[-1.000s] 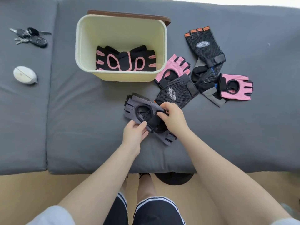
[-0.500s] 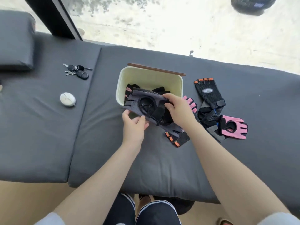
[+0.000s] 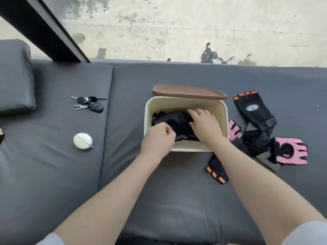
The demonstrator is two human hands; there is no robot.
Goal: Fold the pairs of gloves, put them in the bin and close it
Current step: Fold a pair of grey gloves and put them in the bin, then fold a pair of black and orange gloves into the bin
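My left hand (image 3: 158, 138) has its grip curled on the near edge of the folded dark gloves (image 3: 178, 123); my right hand (image 3: 203, 124) lies flat on them, fingers straight, pressing them down inside the cream bin (image 3: 185, 103). I judge this the placing step. Next I should let go and reach for the loose gloves: the orange-trimmed glove (image 3: 216, 171) nearest me, the pink glove (image 3: 290, 151) beyond. The brown lid (image 3: 189, 91) rests behind the bin, not yet on.

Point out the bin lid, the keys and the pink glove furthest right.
bin lid (image 3: 190, 91), head view, middle of its brown top.
keys (image 3: 95, 106), head view, on the black fob.
pink glove (image 3: 292, 152), head view, on the pink back.
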